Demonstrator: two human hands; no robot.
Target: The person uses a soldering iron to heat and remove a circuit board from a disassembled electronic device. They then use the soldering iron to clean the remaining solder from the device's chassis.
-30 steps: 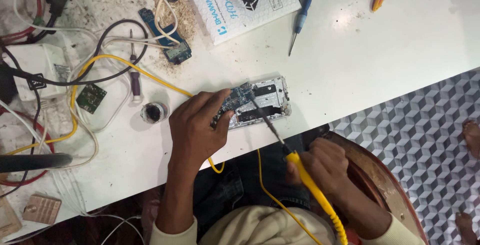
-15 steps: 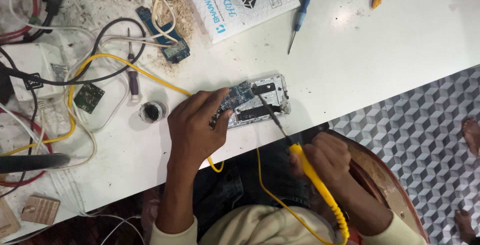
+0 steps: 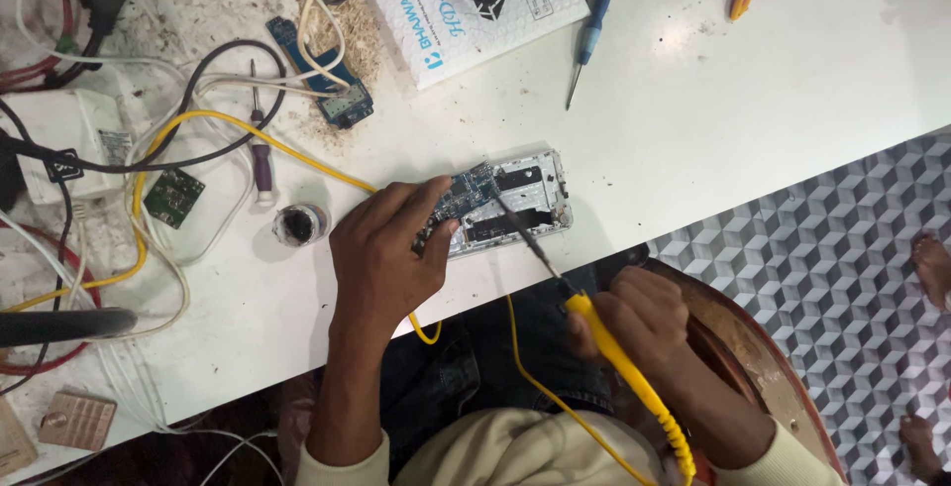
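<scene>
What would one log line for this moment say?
left hand: steadies opened phone | right hand: holds yellow soldering iron, tip on circuit board | surface: white table

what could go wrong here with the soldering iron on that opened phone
The left hand steadies the opened phone with fingers right beside where the soldering iron tip lands, so a slip might burn them. The iron's yellow cord trails over the lap and may snag, jerking the tip across the circuit board. The phone sits near the table edge, so a nudge might tip it off.
</scene>
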